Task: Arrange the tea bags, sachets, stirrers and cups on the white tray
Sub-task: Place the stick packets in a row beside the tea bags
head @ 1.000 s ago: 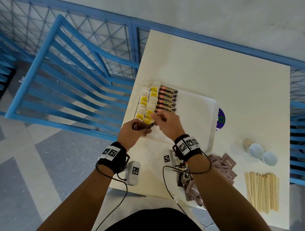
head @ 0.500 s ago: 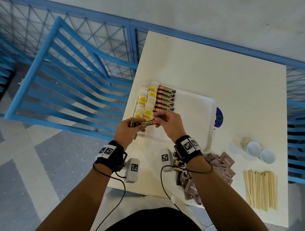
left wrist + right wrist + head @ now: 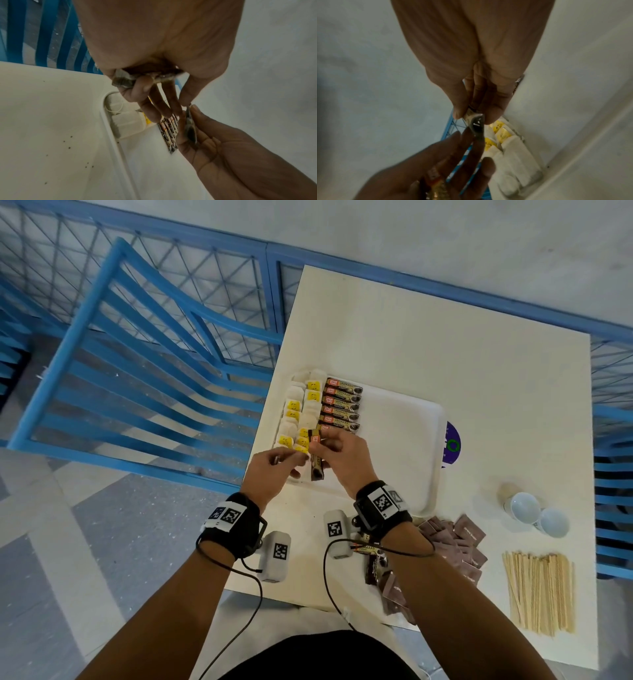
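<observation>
The right hand pinches a dark sachet over the white tray's near-left corner. The left hand grips more sachets in curled fingers, beside the tea bags.

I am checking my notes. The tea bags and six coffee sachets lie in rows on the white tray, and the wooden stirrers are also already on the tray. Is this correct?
Not quite. The head view shows the wooden stirrers off the white tray, on the table near its right front corner. The tea bags and six coffee sachets do lie in rows on the tray.
</observation>
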